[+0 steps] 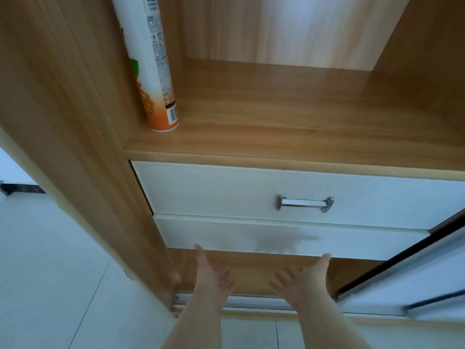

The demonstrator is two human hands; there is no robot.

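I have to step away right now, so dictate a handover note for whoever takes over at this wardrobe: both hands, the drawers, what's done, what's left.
Left hand: open, palm up, fingers spread, thumb tip at the bottom edge of the lower drawer. I can't tell whether it touches.
Right hand: the same, further right along that edge.
Lower drawer: seems to stand slightly forward of the upper drawer, whose metal handle is untouched.
Spray can: upright on the shelf above, left side.
Done: both hands are at the drawer.
Left: probably grip its bottom edge and move it.

Fine print and barcode [173,115] on the spray can [151,61] — nothing legible.
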